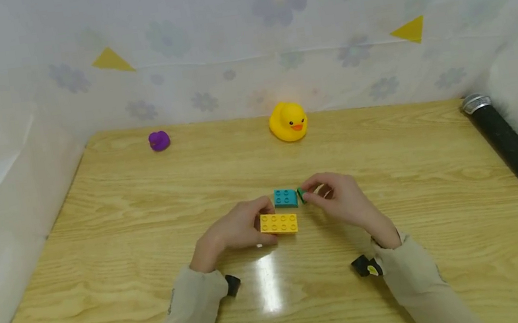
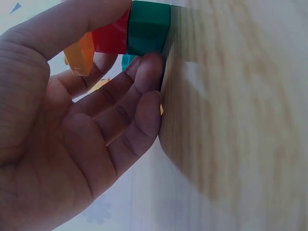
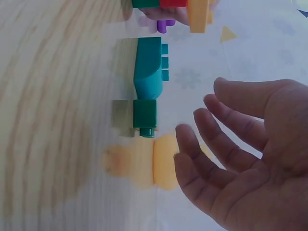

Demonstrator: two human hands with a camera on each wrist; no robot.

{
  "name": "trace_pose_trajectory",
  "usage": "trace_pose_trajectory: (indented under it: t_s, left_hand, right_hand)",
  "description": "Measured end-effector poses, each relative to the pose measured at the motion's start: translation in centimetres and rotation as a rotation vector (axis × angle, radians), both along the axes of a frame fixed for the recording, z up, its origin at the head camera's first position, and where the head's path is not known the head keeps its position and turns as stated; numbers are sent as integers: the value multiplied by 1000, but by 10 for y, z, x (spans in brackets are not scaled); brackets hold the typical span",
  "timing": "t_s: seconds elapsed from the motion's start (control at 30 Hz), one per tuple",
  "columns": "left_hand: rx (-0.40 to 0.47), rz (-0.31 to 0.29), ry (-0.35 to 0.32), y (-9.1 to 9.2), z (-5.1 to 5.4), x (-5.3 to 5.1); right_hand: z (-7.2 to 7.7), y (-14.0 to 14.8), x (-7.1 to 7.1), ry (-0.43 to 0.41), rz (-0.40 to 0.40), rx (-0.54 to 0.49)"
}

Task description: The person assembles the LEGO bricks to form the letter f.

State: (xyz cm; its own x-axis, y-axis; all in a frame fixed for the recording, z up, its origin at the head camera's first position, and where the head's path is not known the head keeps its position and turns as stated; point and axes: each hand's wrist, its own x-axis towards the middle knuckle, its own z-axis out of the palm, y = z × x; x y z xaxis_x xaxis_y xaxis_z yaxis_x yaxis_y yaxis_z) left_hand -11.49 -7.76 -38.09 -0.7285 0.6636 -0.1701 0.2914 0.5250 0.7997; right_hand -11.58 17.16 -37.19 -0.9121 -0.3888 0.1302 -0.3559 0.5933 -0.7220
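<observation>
My left hand (image 1: 235,226) grips a stack of toy building bricks between thumb and fingers. A yellow brick (image 1: 279,224) tops the stack, with a red brick (image 2: 109,37) and a green brick (image 2: 149,29) under it in the left wrist view. Just beyond stands a teal brick (image 1: 285,198), studs up, one end rounded. Beside that end lies a small green brick (image 3: 145,114), its stud pointing sideways. My right hand (image 1: 341,198) hovers by the small brick; the right wrist view shows its fingers loosely bent and apart from it.
A yellow rubber duck (image 1: 288,122) sits at the table's back edge, with a small purple duck (image 1: 159,140) to its left. A black microphone (image 1: 507,140) lies along the right edge. White flowered cloth (image 1: 221,34) hangs behind the wooden table (image 1: 117,247).
</observation>
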Motion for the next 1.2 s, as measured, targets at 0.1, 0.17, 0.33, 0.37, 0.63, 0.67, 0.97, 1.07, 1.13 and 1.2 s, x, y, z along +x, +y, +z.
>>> trace_pose_trajectory:
  t_s: [0.1,0.17,0.33,0.37,0.63,0.67,0.97,1.07,1.13,1.2]
  left_hand:
    - [8,-3,-6,0,0,0]
    - [4,0,-11,0,0,-1]
    - [-16,16,-17,0,-1,0]
    - [-18,16,-18,0,-1,0]
    - [-22,8,-7,0,-1,-2]
    - [-21,7,-9,0,-1,-2]
    - [-15,4,-15,0,0,0]
    - [-13,2,-11,0,-1,0]
    - [-19,5,-12,0,-1,0]
    - [-23,10,-13,0,-1,0]
  right_hand:
    - [-2,1,-1,-1,-17,16]
    - [-3,2,-1,10,-22,34]
    - [-10,3,-2,49,1,64]
    - [-11,3,-3,48,9,68]
    - [-11,2,-5,-5,62,151]
    - [-11,2,-5,-6,73,162]
    - [-13,1,-3,-29,87,158]
    - [-12,0,-2,-38,82,161]
    - [-11,0,-2,-43,88,166]
    - [-10,0,-2,-51,96,173]
